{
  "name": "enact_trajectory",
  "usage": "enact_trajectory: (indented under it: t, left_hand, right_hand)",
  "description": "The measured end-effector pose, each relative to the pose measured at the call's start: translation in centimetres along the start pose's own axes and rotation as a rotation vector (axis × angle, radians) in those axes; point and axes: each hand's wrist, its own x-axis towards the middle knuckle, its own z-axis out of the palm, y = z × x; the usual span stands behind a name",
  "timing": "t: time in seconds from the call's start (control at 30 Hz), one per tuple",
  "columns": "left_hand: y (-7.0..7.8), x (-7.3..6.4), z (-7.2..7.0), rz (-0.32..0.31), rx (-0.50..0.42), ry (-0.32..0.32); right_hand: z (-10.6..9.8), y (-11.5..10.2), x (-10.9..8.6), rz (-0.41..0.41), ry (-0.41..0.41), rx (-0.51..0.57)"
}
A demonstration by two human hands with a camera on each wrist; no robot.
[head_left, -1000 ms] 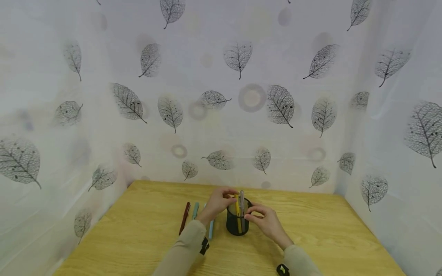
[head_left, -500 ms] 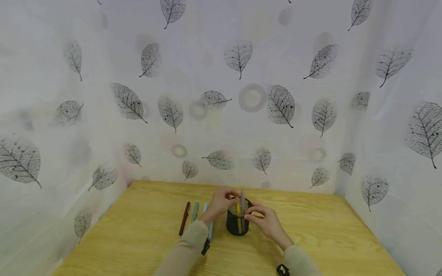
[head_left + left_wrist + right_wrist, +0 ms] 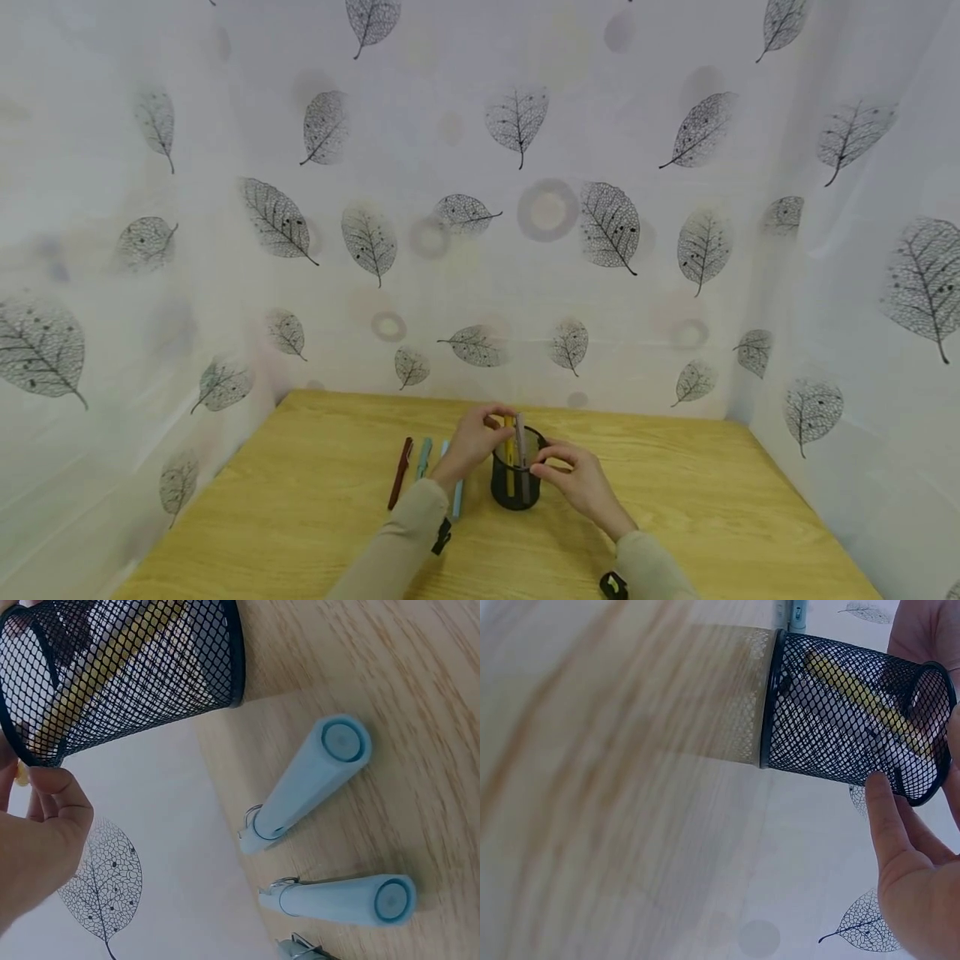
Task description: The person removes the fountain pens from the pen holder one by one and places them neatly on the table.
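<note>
Yellow pen (image 3: 510,450) stands near upright in the cup (image 3: 498,487), top above the rim and pinched between thumb and fingers of the left hand (image 3: 476,438), clearly the nearer one. Right hand (image 3: 577,478) grips the cup's right side near the rim, grey pen (image 3: 521,435) between it and the yellow. Long axis runs down from the pinch, so I'd judge any clean move goes along it, up or down.

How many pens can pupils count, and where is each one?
5. Left of the mesh cup, on the table, lie a dark red pen, a green pen and a light blue pen; in the cup stand a yellow pen and a grey pen. Others may be hidden.
</note>
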Motion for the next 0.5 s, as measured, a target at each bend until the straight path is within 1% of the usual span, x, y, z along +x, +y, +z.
enact_trajectory:
  t: [0.07,0.2,0.3,0.4,0.5]
  left_hand:
    - [0.07,-0.1,-0.11,0.015,-0.014,0.007]
    - [0.27,-0.27,-0.26,0.025,-0.06,0.021]
    - [0.41,-0.19,-0.34,0.033,-0.075,0.037]
    - [0.52,-0.01,-0.43,0.067,-0.076,0.053]
    - [0.62,0.15,-0.52,0.099,-0.104,0.056]
  right_hand:
    - [-0.03,0.09,0.03,-0.003,0.002,0.011]
    - [-0.1,0.0,-0.04,-0.014,-0.005,0.019]
    - [-0.12,-0.05,-0.06,-0.015,-0.008,0.019]
    - [-0.12,-0.03,-0.05,-0.009,-0.008,0.014]
    - [-0.12,0.02,-0.05,-0.003,-0.008,0.015]
